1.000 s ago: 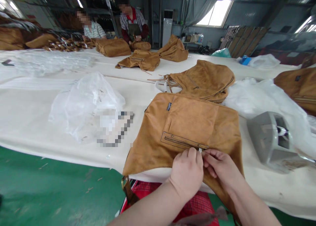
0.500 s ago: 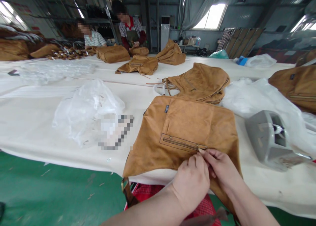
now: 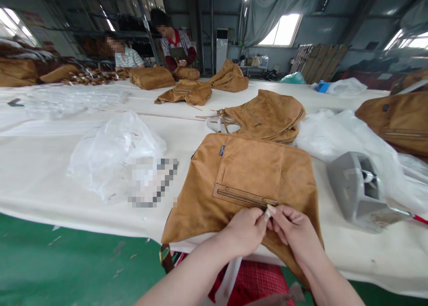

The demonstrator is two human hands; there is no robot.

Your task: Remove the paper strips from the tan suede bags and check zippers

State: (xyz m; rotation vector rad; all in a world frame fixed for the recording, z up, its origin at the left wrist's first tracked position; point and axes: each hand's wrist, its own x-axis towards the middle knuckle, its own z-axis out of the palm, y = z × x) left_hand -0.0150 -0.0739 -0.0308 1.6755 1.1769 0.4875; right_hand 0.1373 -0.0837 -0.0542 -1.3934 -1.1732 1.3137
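Observation:
A tan leather shoulder bag (image 3: 250,163) lies flat in front of me, its zipped pocket facing up and its lower edge over the table's front. My left hand (image 3: 247,228) is closed at the right end of the zip, fingers pinched. Against it, my right hand (image 3: 289,223) is also closed, thumb and fingertips pressed together. A small white piece shows between the fingertips. Below my left forearm hangs a white strip (image 3: 230,277); its link to the white piece is hidden. A strap with a brass-coloured buckle (image 3: 163,255) hangs at the bag's lower left corner.
A grey tape dispenser (image 3: 351,190) stands to the right, beside clear plastic bags (image 3: 347,132). Crumpled plastic (image 3: 113,154) and a blurred-out flat object (image 3: 152,181) lie left. Another tan bag (image 3: 267,114) rests behind mine. Two people are across the white table (image 3: 83,217).
My left hand has turned and lowered, its fingers now meeting the right hand's fingertips. A white piece between them and the hanging white strip have come into view. The camera view has shifted slightly.

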